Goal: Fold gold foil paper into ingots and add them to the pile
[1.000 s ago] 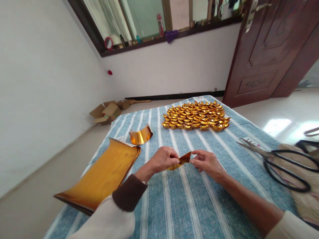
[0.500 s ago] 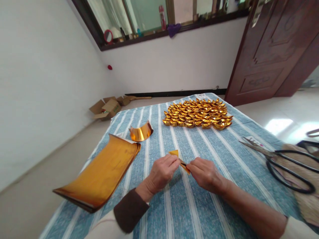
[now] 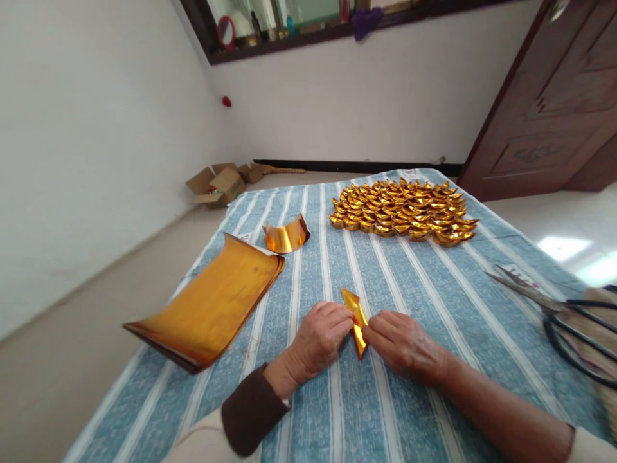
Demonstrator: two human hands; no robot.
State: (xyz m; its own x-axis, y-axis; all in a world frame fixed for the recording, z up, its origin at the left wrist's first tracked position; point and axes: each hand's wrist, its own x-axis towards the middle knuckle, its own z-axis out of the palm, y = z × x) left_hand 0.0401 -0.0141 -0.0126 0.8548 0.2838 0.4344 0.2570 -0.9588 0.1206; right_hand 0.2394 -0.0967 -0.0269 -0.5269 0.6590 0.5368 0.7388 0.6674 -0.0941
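Both hands meet over a blue striped cloth (image 3: 424, 276). My left hand (image 3: 321, 337) and my right hand (image 3: 402, 344) pinch a small folded piece of gold foil paper (image 3: 357, 315) from either side; it points away from me, its far tip free. A stack of gold foil sheets (image 3: 212, 305) with curled ends lies to the left. A single curled gold sheet (image 3: 286, 236) sits just beyond the stack. Several folded gold ingots (image 3: 405, 209) are laid in rows at the far side of the cloth.
Large black-handled scissors (image 3: 554, 308) lie at the right edge of the cloth. Open cardboard boxes (image 3: 219, 185) sit on the floor by the white wall. A dark wooden door (image 3: 559, 109) stands at the right. A window ledge (image 3: 308, 35) holds small items.
The folded gold paper has turned from lying sideways between my fingers to pointing away from me. Both hands have drawn nearer to me and lower, and the view has tilted down.
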